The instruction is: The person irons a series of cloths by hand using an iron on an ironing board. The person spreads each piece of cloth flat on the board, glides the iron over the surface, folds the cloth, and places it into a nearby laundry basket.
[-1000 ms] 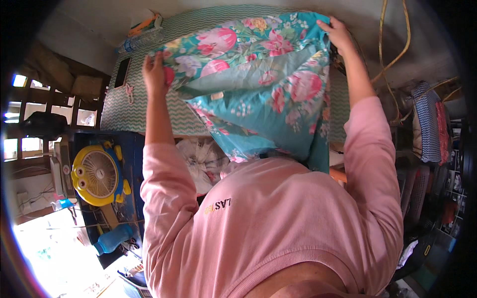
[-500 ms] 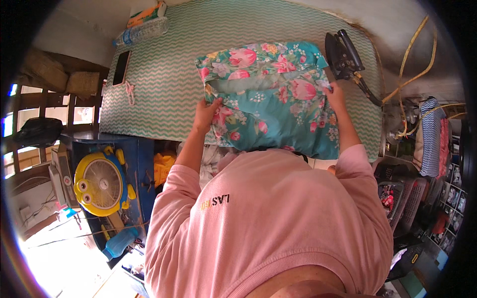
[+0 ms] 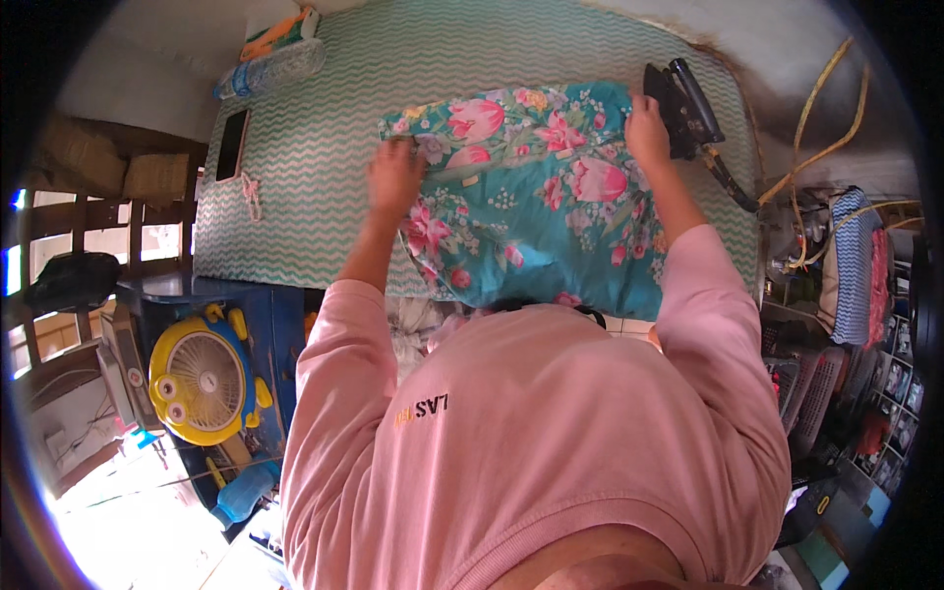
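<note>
A teal floral cloth (image 3: 521, 221) with pink tulips lies folded in front of me, its near part reaching over the table's front edge. At its left edge is my left hand (image 3: 395, 179), smeared by motion, so its fingers cannot be made out. My right hand (image 3: 647, 136) is at the cloth's upper right corner, fingers closed on the edge. Just beyond that hand, a black clothes iron (image 3: 678, 110) rests tilted on the patterned table cover (image 3: 324, 197). The slit that gaped across the cloth is now mostly closed.
A phone (image 3: 232, 146) with a strap lies at the left. Behind it are a clear plastic bottle (image 3: 270, 74) and an orange-and-white pack (image 3: 280, 34). The iron's yellowish cord (image 3: 801, 162) loops at the right. A yellow fan (image 3: 202, 382) stands at the lower left.
Both hands have moved farther up along the cloth's sides. The upper layer has been drawn away from me, narrowing the open gap. My right hand is now closer to the iron.
</note>
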